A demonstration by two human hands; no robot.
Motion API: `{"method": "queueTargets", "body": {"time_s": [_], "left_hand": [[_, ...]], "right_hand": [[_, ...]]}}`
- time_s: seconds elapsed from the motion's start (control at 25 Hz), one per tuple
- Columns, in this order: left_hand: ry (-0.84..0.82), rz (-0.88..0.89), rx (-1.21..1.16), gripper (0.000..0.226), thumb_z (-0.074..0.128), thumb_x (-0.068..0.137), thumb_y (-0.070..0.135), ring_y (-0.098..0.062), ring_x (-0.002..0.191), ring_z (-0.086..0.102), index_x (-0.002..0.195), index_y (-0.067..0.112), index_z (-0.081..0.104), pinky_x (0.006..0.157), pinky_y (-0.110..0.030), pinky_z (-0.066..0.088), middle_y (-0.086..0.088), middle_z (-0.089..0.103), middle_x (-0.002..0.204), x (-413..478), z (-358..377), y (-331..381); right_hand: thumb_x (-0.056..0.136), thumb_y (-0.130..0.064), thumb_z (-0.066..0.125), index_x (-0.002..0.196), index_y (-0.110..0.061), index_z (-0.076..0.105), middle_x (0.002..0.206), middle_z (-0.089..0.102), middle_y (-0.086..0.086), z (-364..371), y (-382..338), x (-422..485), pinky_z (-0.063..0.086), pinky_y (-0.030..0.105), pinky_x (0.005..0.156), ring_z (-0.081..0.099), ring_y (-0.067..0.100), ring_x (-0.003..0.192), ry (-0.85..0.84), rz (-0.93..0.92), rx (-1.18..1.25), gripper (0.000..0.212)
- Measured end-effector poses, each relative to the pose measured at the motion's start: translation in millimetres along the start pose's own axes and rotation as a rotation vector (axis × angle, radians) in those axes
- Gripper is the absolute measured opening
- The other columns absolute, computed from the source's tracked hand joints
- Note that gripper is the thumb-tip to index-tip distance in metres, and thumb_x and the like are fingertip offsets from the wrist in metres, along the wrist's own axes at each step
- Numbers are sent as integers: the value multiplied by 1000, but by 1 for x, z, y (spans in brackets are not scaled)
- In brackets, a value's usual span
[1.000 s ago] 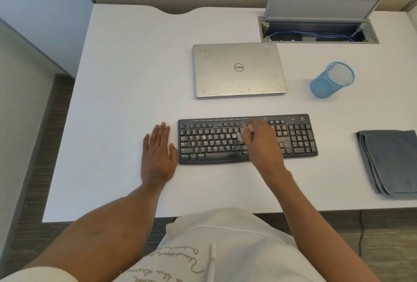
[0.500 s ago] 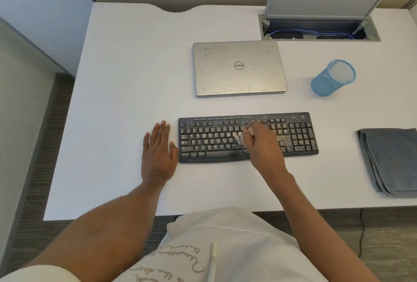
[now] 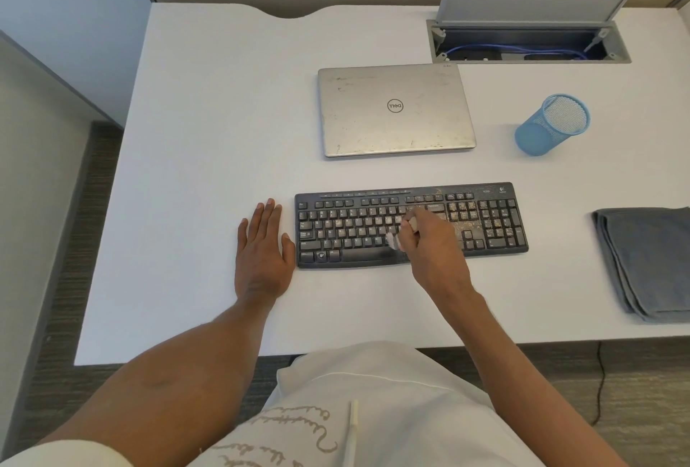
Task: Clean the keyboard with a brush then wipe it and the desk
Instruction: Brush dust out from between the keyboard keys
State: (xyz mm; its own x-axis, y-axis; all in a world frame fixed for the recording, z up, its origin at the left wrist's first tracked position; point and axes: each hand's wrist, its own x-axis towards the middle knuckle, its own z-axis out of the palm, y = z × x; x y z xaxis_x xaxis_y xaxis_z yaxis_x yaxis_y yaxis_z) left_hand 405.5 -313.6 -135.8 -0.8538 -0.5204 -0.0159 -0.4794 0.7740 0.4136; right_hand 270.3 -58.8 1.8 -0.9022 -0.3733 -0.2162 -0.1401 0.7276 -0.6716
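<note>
Since the earlier frame the right hand (image 3: 429, 246) has drawn the one brush (image 3: 392, 241) toward 6 o'clock, so its bristles now sit on the lower key rows of the one keyboard (image 3: 354, 227). The fingers pinch the brush handle. The left hand (image 3: 263, 253) lies flat with fingers straight on the desk (image 3: 224, 111), just beside the keyboard's 9 o'clock end. One laptop (image 3: 395, 110) lies at 12 o'clock, one mesh cup (image 3: 549, 126) at 2 and one folded cloth (image 3: 646, 257) at 3.

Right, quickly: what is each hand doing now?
Left hand: open, flat on the desk beside the keyboard.
Right hand: gripping the brush on the keyboard.
</note>
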Motion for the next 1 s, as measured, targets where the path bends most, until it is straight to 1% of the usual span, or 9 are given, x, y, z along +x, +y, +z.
{"method": "queueTargets", "body": {"time_s": [0.08, 0.12, 0.24, 0.4, 0.48, 0.52, 0.6, 0.76, 1.0], "left_hand": [[-3, 2, 6, 63, 28, 106, 34, -9, 163, 10, 166, 16, 32, 134, -42, 5, 5, 24, 176, 0, 0, 0], [-3, 3, 8, 63, 28, 106, 34, -9, 163, 10, 166, 16, 32, 134, -42, 5, 5, 24, 176, 1, 0, 0], [-2, 5, 4, 62, 29, 106, 33, -9, 164, 10, 166, 16, 32, 134, -42, 5, 4, 24, 176, 1, 0, 0], [-2, 9, 2, 63, 30, 106, 33, -9, 164, 10, 166, 16, 32, 134, -43, 6, 5, 24, 176, 0, 0, -1], [-1, 10, 2, 63, 29, 106, 34, -9, 164, 10, 166, 16, 33, 134, -43, 6, 4, 24, 176, 0, 0, -1], [-1, 11, 3, 63, 29, 106, 34, -9, 164, 10, 166, 16, 33, 134, -42, 6, 4, 24, 176, 0, 0, -1], [-3, 12, 5, 63, 29, 106, 35, -9, 164, 10, 166, 15, 33, 134, -42, 6, 4, 24, 176, 0, 0, 0], [-1, 6, 5, 63, 29, 106, 34, -9, 164, 10, 166, 16, 33, 134, -43, 6, 4, 24, 175, 0, 0, 0], [-15, 4, 18, 64, 27, 106, 35, -9, 164, 8, 166, 16, 31, 134, -42, 5, 5, 22, 176, 0, -2, 1]], "right_hand": [[103, -12, 46, 90, 3, 56, 77, 62, 15, -4, -1, 0, 44, 47, 58, 46, 16, 60, 6, 0, 25, 21], [102, -10, 46, 90, 5, 55, 77, 61, 16, -6, -2, 1, 42, 45, 59, 47, 19, 60, 33, -9, 63, 21], [104, -11, 45, 93, 3, 55, 82, 58, 16, -6, -2, 1, 38, 41, 62, 50, 30, 73, 111, -63, 82, 21], [106, -16, 45, 91, -8, 58, 81, 60, 6, -2, 1, -4, 42, 39, 62, 54, 25, 73, 15, -62, -9, 21], [106, -18, 44, 89, -6, 57, 78, 61, 9, -5, 4, -3, 44, 44, 61, 54, 24, 68, 6, -36, -39, 24], [106, -17, 44, 88, -4, 56, 78, 61, 12, -7, 5, -2, 44, 46, 61, 52, 24, 65, 35, -22, -25, 25], [105, -13, 44, 91, 1, 56, 82, 60, 16, -10, 8, -2, 42, 44, 62, 51, 28, 68, 114, -12, 35, 23], [106, -12, 46, 95, -6, 59, 86, 60, 8, -5, 8, -7, 46, 46, 66, 55, 28, 79, 187, -75, 43, 18], [106, -15, 42, 91, -2, 55, 84, 60, 13, -5, 13, -6, 44, 48, 64, 55, 32, 76, 73, -11, 34, 24]]}}
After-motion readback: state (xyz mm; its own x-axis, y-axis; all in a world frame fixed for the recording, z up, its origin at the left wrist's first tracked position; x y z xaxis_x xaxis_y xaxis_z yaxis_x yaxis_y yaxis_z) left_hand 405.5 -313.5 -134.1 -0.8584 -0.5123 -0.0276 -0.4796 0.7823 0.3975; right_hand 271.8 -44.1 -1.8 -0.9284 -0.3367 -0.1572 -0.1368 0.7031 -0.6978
